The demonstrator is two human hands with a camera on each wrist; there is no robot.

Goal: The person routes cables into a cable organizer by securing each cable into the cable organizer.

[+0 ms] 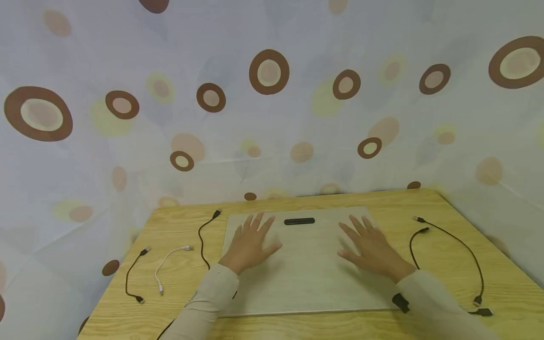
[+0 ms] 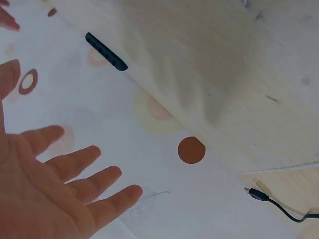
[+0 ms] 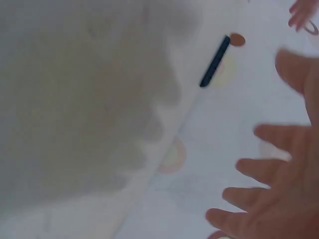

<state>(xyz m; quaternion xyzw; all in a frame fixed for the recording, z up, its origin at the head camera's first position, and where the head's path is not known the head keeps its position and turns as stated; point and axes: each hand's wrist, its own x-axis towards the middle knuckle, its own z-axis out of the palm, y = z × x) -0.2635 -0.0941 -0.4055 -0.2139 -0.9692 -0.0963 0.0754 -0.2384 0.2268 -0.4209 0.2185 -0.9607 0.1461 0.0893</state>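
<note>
A pale flat board [image 1: 297,283] lies on the wooden table, with a dark elongated slot or strip [image 1: 299,221] near its far edge. Over the board's left part hovers my left hand [image 1: 248,245], fingers straight and spread, palm down. My right hand [image 1: 371,248] is over the right part in the same way, thumb pointing inward. Both hands cast soft shadows on the board. In the left wrist view the left palm [image 2: 45,189] holds nothing; in the right wrist view the right hand [image 3: 284,174] is slightly blurred and holds nothing either.
On the wooden table [image 1: 178,222], left of the board, lie a black USB cable [image 1: 127,278], a short white cable [image 1: 163,262] and another black cable [image 1: 200,236]. Black cables [image 1: 471,257] lie on the right, some partly under my right sleeve. A dotted curtain [image 1: 272,123] hangs behind.
</note>
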